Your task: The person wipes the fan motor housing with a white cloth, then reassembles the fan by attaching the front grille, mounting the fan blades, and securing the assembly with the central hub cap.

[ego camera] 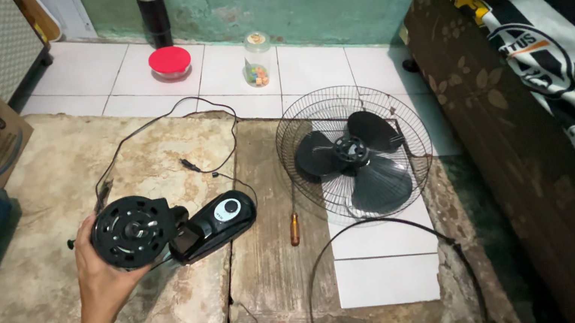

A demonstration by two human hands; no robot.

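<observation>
- left hand (pixel 103 276) gripping round black motor housing (pixel 135 231) from below, held above the concrete floor (pixel 34 298)
- fan base (pixel 215 224) attached beside the housing
- screwdriver (pixel 294 227) near the base
- grille (pixel 355 153) with blades (pixel 363 161) lies to the right
- right hand out of view

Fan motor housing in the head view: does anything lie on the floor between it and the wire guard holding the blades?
Yes. The left hand holds the fan motor housing. Between it and the wire guard with the blades lie the black base with its dial and a screwdriver.
</observation>
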